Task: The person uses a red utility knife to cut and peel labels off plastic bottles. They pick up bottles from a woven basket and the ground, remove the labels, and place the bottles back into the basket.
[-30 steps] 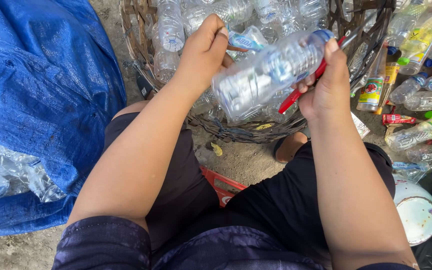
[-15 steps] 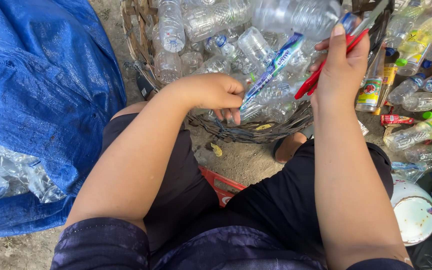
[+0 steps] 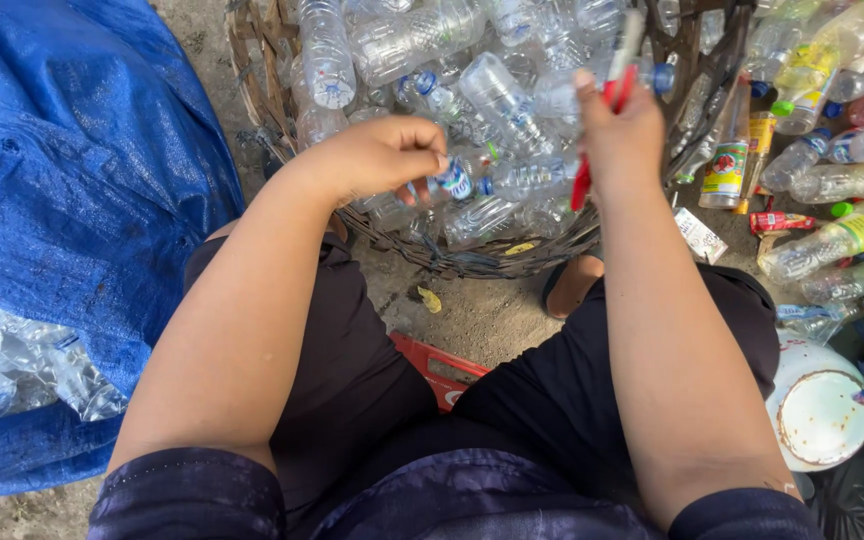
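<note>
Hands (image 3: 382,155) curled over basket (image 3: 252,60), knife (image 3: 612,90) upright.

A crumpled blue tarp (image 3: 72,220) covers the ground on the left. On the right, a white bowl (image 3: 820,415) sits near scattered coloured bottles (image 3: 832,240).

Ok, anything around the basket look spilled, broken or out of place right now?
Mostly sorted mess. Loose plastic bottles lie scattered on the ground right of the woven basket, outside it. The basket's near rim looks frayed. The right hand grips a red-handled cutter; the left hand rests on bottles at the rim.
</note>
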